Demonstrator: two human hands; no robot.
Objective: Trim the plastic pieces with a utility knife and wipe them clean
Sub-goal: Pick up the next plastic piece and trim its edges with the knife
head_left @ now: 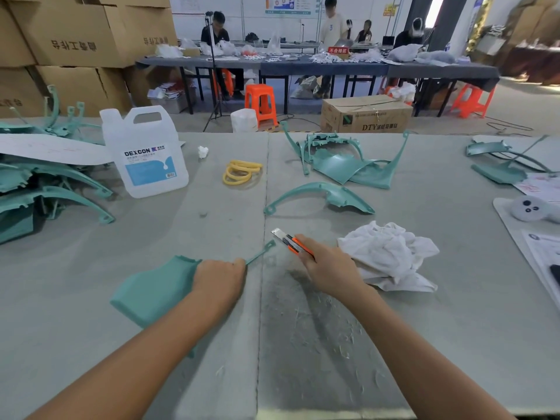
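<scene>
Clamps the left hand [219,278] over a teal moulded plastic panel [151,292], fingers curled round the edge where the broad curved part narrows into a thin strut ending in a small tab [264,249]. Rests that panel on the grey cloth-covered worktable [91,298], near the front, just left of the seam down the middle.

Grips in the right hand [330,268] an orange-and-silver snap-blade utility knife [289,241], fingers wrapped tight round the handle. Points the bared blade up and left, close beside the strut's tab but apart from it.

Shows pale plastic shavings [318,328] scattered on the table between the two forearms. Places a crumpled white cloth [391,253] right beside the knife hand; cannot tell whether wrist and cloth touch.

Sets farther back, well apart from both hands:
- a single curved teal plastic arc [321,197], lying alone beyond the knife
- a loose cluster of teal plastic pieces [342,165] behind that arc
- a bundle of yellow rubber bands [241,172], left of the cluster
- a translucent white plastic jug with a blue-and-white label [145,153], upright, left of the bands
- a small white crumpled wad [203,151] beside the jug
- a heap of teal plastic pieces [45,189] at the left edge
- a few more teal pieces [500,165] at the right edge
</scene>
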